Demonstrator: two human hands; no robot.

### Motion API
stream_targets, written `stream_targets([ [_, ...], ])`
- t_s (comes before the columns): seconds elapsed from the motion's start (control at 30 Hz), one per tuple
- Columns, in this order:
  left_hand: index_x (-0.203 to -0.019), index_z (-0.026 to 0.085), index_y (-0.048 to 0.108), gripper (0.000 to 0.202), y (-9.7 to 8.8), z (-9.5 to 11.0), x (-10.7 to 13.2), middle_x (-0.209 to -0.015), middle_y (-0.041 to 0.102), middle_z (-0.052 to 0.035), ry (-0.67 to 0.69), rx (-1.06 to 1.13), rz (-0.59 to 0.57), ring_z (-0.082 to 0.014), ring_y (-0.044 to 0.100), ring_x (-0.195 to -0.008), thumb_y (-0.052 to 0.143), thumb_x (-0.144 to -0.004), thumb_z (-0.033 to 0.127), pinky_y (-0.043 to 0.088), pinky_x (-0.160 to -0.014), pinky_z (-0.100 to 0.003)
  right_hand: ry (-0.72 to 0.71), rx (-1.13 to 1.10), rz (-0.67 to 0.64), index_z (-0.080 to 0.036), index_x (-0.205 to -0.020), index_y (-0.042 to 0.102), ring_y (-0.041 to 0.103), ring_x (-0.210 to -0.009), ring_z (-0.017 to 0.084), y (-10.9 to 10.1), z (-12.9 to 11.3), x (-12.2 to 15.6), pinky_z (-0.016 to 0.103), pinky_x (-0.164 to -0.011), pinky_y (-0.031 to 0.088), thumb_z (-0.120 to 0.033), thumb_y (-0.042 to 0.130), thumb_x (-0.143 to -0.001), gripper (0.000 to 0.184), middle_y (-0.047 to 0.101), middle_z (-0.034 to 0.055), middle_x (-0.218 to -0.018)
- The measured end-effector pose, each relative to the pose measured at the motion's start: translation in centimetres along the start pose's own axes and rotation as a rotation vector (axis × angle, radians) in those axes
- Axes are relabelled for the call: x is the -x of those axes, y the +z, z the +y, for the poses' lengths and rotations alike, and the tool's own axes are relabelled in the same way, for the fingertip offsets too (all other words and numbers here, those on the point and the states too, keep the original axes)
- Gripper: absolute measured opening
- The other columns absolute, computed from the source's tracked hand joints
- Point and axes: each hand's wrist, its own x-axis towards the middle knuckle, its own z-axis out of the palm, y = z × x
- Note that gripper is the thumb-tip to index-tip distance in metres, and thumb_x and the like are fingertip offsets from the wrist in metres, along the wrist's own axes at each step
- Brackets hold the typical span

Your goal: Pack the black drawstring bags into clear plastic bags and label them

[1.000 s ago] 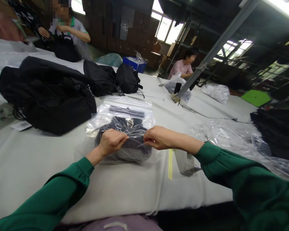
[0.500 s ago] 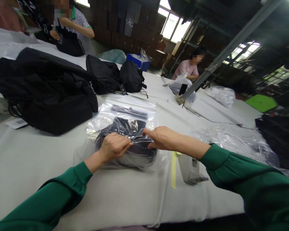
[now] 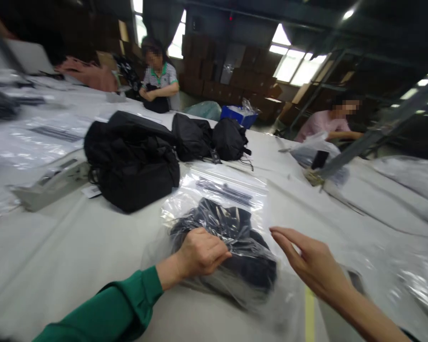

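A clear plastic bag [image 3: 231,199] with a black folded item [image 3: 235,237] inside lies on the white table [image 3: 74,251] in front of me. My left hand [image 3: 199,251] is closed, pinching the plastic at the near left side of the bag. My right hand [image 3: 308,259] hovers just right of the bag with fingers stretched out, holding nothing. Both arms wear green sleeves.
A large black bag [image 3: 135,164] lies left of the plastic bag, two smaller black bags [image 3: 210,137] behind it. A grey tool [image 3: 50,183] rests at the left. Clear plastic sheets [image 3: 406,266] cover the right. Two people [image 3: 159,76] work at the far side.
My right hand has let go of the plastic and opened, pulling back to the right. The left hand keeps its pinch. The camera has swung left.
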Motion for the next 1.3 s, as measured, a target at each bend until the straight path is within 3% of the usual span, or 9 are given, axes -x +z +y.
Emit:
stream_targets([
  [0.13, -0.07, 0.021, 0.062, 0.032, 1.6, -0.8, -1.3, -0.06, 0.066, 0.0008, 0.04, -0.089, -0.112, -0.0128, 0.063, -0.056, 0.051, -0.094, 0.039, 0.037, -0.052, -0.032, -0.399, 0.078, 0.166, -0.023, -0.137, 0.05, 0.07, -0.098, 0.03, 4.2, -2.2, 1.6, 0.039, -0.079, 0.057, -0.052, 0.047, -0.094, 0.052, 0.069, 0.0106, -0.12],
  [0.27, -0.125, 0.022, 0.058, 0.036, -2.2, -0.1, 0.0, -0.125, 0.065, -0.0086, 0.053, -0.144, -0.161, -0.0208, 0.059, -0.116, 0.055, -0.093, 0.039, 0.043, -0.098, -0.037, -0.439, 0.316, 0.165, -0.018, -0.127, 0.058, 0.072, -0.087, 0.031, 7.8, -2.8, 0.9, 0.04, -0.068, 0.058, -0.05, 0.04, -0.098, 0.047, 0.072, 0.0139, -0.111],
  [0.4, -0.151, 0.028, 0.021, 0.1, -8.8, 1.3, 7.4, -0.147, 0.043, -0.0176, -0.657, -0.131, 0.054, -0.0355, 0.038, -0.137, 0.077, -0.072, 0.053, 0.03, -0.11, -0.056, -0.336, 0.395, 0.034, -0.012, -0.126, 0.058, 0.07, -0.097, 0.03, 7.6, -4.0, 0.7, 0.04, -0.076, 0.058, -0.047, 0.038, -0.1, 0.048, 0.068, 0.0161, -0.12],
  [0.53, -0.153, 0.026, 0.01, 0.111, -9.4, 1.1, 13.7, -0.128, 0.06, -0.0142, -1.202, 0.326, 0.094, -0.0314, 0.054, -0.124, 0.079, -0.07, 0.049, 0.037, -0.107, -0.054, -0.274, 0.37, -0.063, -0.014, -0.129, 0.056, 0.066, -0.108, 0.029, 7.1, -5.1, 0.7, 0.039, -0.085, 0.056, -0.046, 0.045, -0.099, 0.046, 0.064, 0.0131, -0.128],
  [0.77, -0.107, 0.02, 0.064, 0.044, -8.0, -2.6, 11.6, -0.135, 0.055, -0.013, -1.041, 0.645, 0.045, -0.0298, 0.05, -0.128, 0.076, -0.073, 0.046, 0.038, -0.108, -0.046, -0.236, 0.329, -0.114, -0.014, -0.132, 0.054, 0.062, -0.115, 0.029, 7.1, -5.4, 0.7, 0.04, -0.09, 0.054, -0.044, 0.051, -0.097, 0.047, 0.062, 0.013, -0.131],
  [0.87, -0.074, 0.019, 0.063, 0.029, -9.2, -4.1, 11.1, -0.11, 0.069, -0.0102, -0.973, 0.73, 0.058, -0.026, 0.061, -0.112, 0.072, -0.078, 0.046, 0.041, -0.105, -0.042, -0.232, 0.303, -0.127, -0.014, -0.132, 0.054, 0.061, -0.117, 0.029, 7.1, -5.1, 0.7, 0.04, -0.093, 0.053, -0.044, 0.051, -0.097, 0.047, 0.062, 0.0131, -0.132],
  [1.07, -0.071, 0.021, 0.049, 0.042, -7.8, -5.2, 13.5, -0.042, 0.047, 0.0081, -1.195, 0.819, 0.211, -0.0101, 0.043, -0.035, 0.066, -0.08, 0.059, 0.041, -0.042, -0.023, -0.2, 0.276, -0.185, -0.015, -0.135, 0.052, 0.058, -0.121, 0.03, 7.0, -5.3, 0.6, 0.042, -0.097, 0.05, -0.048, 0.047, -0.097, 0.051, 0.058, 0.0143, -0.136],
  [1.2, -0.075, 0.022, 0.047, 0.042, -6.9, -6.6, 13.9, -0.043, 0.042, 0.0101, -1.248, 0.703, 0.281, -0.0089, 0.039, -0.035, 0.067, -0.079, 0.058, 0.037, -0.041, -0.021, -0.18, 0.249, -0.206, -0.014, -0.138, 0.05, 0.054, -0.125, 0.031, 7.1, -5.5, 0.5, 0.044, -0.101, 0.047, -0.049, 0.047, -0.097, 0.054, 0.055, 0.0149, -0.139],
  [1.3, -0.095, 0.02, 0.054, 0.039, -8.3, -6.2, 12.0, -0.078, 0.062, -0.0001, -1.112, 0.421, 0.422, -0.0137, 0.06, -0.069, 0.071, -0.078, 0.052, 0.051, -0.068, -0.027, -0.178, 0.252, -0.205, -0.013, -0.138, 0.049, 0.054, -0.126, 0.031, 7.2, -5.4, 0.4, 0.044, -0.101, 0.047, -0.049, 0.046, -0.098, 0.054, 0.055, 0.0151, -0.139],
])
